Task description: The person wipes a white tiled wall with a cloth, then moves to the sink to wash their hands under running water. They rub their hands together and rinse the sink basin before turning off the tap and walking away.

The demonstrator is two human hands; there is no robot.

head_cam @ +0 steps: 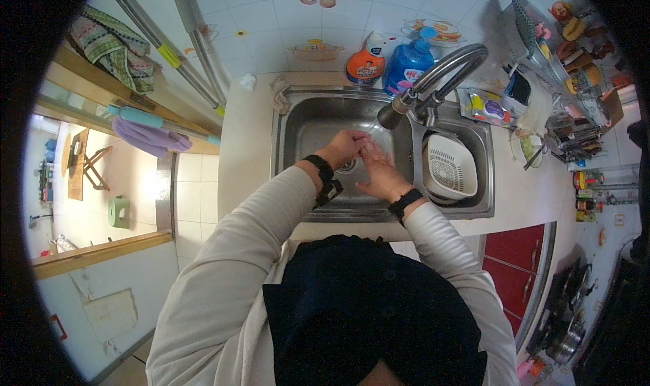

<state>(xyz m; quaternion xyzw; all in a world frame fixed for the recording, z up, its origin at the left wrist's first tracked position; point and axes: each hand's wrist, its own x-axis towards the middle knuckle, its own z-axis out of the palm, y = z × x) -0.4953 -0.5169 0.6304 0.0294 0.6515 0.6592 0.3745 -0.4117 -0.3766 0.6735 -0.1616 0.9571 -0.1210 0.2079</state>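
Observation:
Both of my hands are over the large left basin of a stainless steel sink [310, 132], below the spray head of a curved faucet [393, 113]. Water appears to fall onto my fingers. My left hand [348, 147] has its fingertips against the fingers of my right hand [378, 165]; whether it pinches anything cannot be told. My right hand is stretched out, thumb apart, with nothing visible in it. Each wrist wears a black band. In the small right basin sits a white plastic colander [452, 167]. The drain lies partly hidden beneath my hands.
Behind the sink stand an orange cleaner bottle [365, 66] and a blue pump bottle [409, 66]. A rag [280, 94] lies at the back left corner. On the right counter are a packet [485, 106], a bowl [525, 147] and a dish rack [574, 137].

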